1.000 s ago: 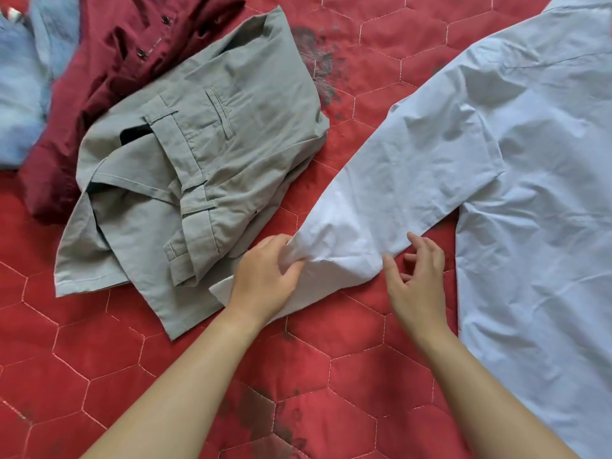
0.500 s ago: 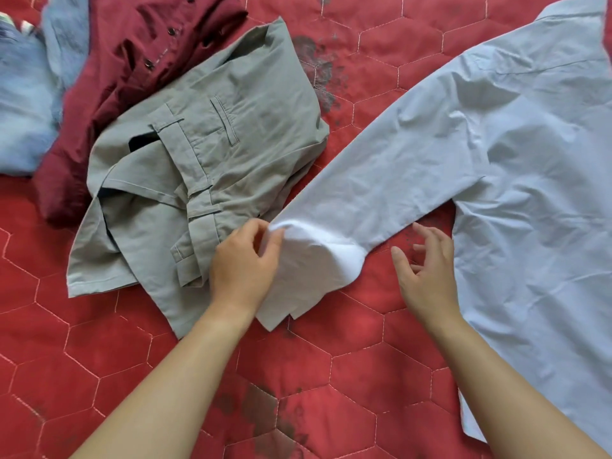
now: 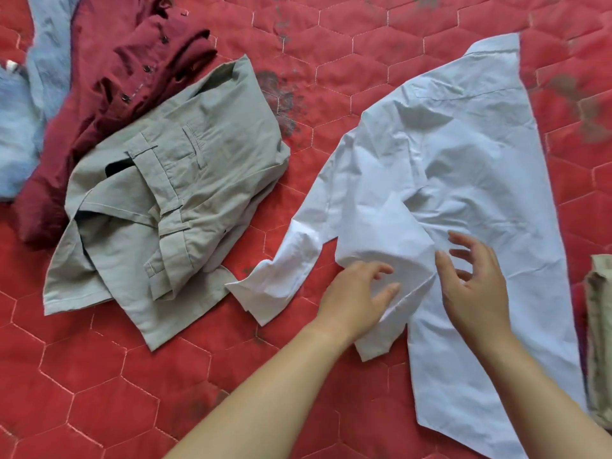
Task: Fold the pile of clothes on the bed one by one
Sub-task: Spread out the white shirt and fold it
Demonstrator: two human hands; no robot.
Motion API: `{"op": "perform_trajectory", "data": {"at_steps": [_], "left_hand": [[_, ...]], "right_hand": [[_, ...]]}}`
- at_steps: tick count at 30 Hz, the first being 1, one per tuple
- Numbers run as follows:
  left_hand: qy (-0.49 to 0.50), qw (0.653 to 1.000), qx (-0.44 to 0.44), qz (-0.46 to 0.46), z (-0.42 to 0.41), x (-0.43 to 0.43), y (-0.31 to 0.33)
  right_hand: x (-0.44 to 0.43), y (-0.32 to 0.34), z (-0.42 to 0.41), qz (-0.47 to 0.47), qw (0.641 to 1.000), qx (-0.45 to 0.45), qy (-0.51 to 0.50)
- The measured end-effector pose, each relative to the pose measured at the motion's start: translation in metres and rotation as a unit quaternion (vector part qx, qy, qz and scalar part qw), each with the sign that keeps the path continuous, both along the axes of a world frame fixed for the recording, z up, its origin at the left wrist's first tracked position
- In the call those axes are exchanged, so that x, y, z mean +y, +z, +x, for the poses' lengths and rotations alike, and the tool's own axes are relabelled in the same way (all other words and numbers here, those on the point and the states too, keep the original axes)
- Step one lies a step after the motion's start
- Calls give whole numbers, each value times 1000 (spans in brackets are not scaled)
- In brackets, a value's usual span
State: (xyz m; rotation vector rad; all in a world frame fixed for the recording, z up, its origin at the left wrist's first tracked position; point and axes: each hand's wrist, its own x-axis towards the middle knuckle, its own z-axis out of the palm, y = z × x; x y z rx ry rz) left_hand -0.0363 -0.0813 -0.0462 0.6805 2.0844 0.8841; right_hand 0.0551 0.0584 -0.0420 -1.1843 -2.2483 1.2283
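A bed [image 3: 99,376] under a red quilted cover stitched in hexagons fills the view, with dark smudges [image 3: 281,101] on it at the far middle and far right. The largest garment is the white shirt [image 3: 480,167], the piece being worked on. It lies spread out and creased on the right half of the bed, its collar end far and its hem near. Its sleeve [image 3: 308,207] on the left side slants down toward the near left, and the fabric is crumpled and doubled back on itself where it meets the shirt's body. One loose end [image 3: 261,293] lies flat on the cover just beside the trousers. Left of the shirt sits a pair of grey-green trousers [image 3: 205,167], loosely heaped with the waistband and belt loops showing on top. Their far-left edge overlaps a rumpled maroon shirt [image 3: 109,77] with a row of dark buttons. A light blue garment [image 3: 16,127] lies beyond that at the far left edge, partly cut off by the frame. A beige garment [image 3: 601,326] shows as a narrow strip at the right edge, near the white shirt's hem side. Two bare forearms come in from the near edge. The left hand [image 3: 354,299] rests on the bunched sleeve fabric with fingers loosely bent and thumb out, grasping nothing that shows. The right hand [image 3: 477,289] is released too, fingers spread and relaxed, over the shirt's body just right of the bunched fold.
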Motion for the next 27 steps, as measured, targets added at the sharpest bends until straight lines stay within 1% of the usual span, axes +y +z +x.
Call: {"op": "perform_trajectory", "data": {"at_steps": [1,3,5,6,8,9,12,14,16,18,21,23,25,27], "left_hand": [[25,999,26,-8,-9,-5,-5],[71,991,113,-25,-32,-22,-13],[77,976,190,-72,-53,-43,-24],[66,970,204,-113,-60,-55,-29],[36,960,194,-200,-65,-75,-42],[29,956,190,-220,-65,-83,-49],[36,951,233,-200,-60,-95,-66],[40,944,259,-199,-55,-98,-74],[43,940,271,-204,-47,-100,-79],[49,940,275,-196,-42,-102,-81],[74,949,265,-157,-46,-103,-79],[101,963,218,-120,-53,-105,-74],[158,975,143,-62,-65,-110,-60],[216,970,109,-15,-79,-121,-44]], "right_hand": [[-2,0,-4,2,1000,1,14],[-10,-5,-15,18,998,-2,55],[-24,-15,-28,53,992,-11,114],[-32,-21,-35,65,987,-17,144],[-45,-35,-48,72,977,-40,195],[-50,-44,-53,80,971,-64,216],[-55,-75,-53,112,938,-192,265],[-55,-90,-46,140,924,-220,280],[-55,-96,-40,153,922,-219,280],[-57,-96,-34,144,926,-217,273],[-59,-87,-26,125,939,-192,255],[-59,-78,-20,118,953,-163,227],[-58,-69,-15,127,963,-137,195],[-58,-61,-10,130,969,-123,172]]}}
